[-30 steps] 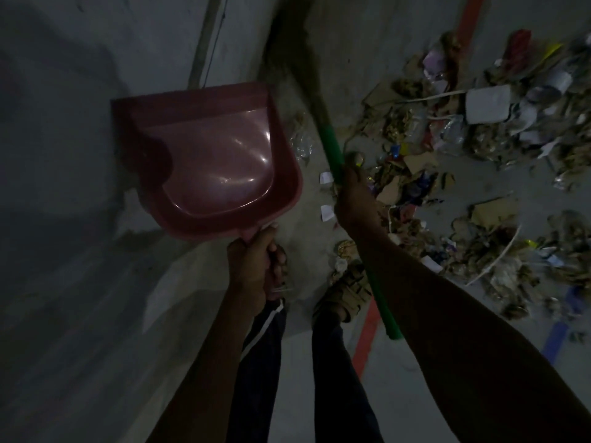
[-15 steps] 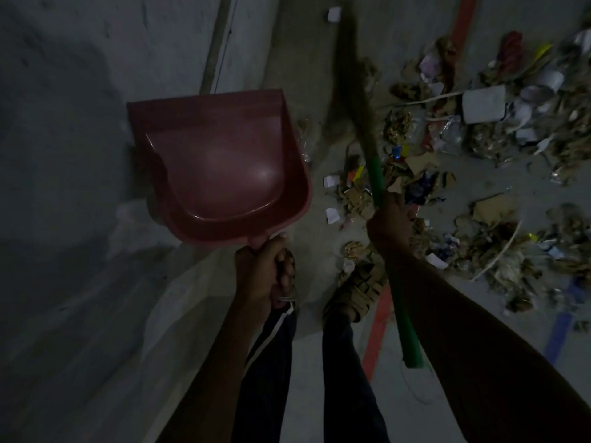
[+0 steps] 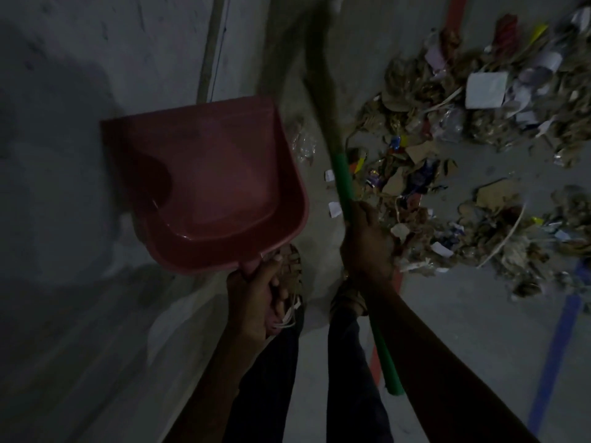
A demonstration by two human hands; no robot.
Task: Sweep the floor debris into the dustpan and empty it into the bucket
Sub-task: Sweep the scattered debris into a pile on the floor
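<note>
The debris lies in a loose heap of cardboard scraps, paper, wrappers and plastic across the right side of the concrete floor, with a few white paper bits just left of the main heap, near the broom's shaft. The broom has a green handle that slants up from lower right to upper middle; its brush end is blurred at the top of the view, so whether it touches the floor cannot be told. The right hand is clenched around the green handle partway along it. The dustpan, red and empty, is held up off the floor, its open mouth facing away from the person, left of the broom and apart from the heap. The left hand grasps the dustpan's short handle at its near edge. Sandalled feet show below, between the two arms. No bucket is in view.

The step in hand looks like the sweeping, with nothing yet collected. The next move calls for setting the dustpan's lip flat on the floor beside the heap and drawing the brush toward it, in short strokes so light scraps do not scatter
</note>
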